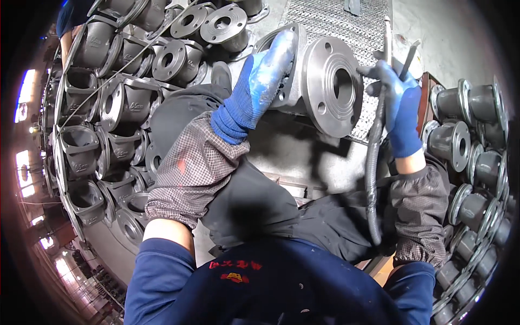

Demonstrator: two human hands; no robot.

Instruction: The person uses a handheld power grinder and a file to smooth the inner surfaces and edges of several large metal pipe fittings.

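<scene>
My left hand (268,76), in a blue glove with a pale worn coating, lies with fingers stretched flat against a grey cast valve body (293,81). The thumb is hidden. The casting's round machined flange (331,86) faces right and shows a central bore and bolt holes. To the right of the flange, my gloved right hand (400,100) is closed around a hose-fed hand tool with a thin pale tube (388,38) and a dark lever-like bar (411,59). Its exact kind is unclear. A ribbed grey hose (372,179) hangs from it. The tool appears apart from the flange.
Stacked grey flanged castings (130,103) crowd the left side, with a thin cord (127,65) crossing them. More castings (471,146) are piled at the right. A textured metal plate (336,21) lies beyond the valve body. Part of another person's arm (66,46) shows at far left.
</scene>
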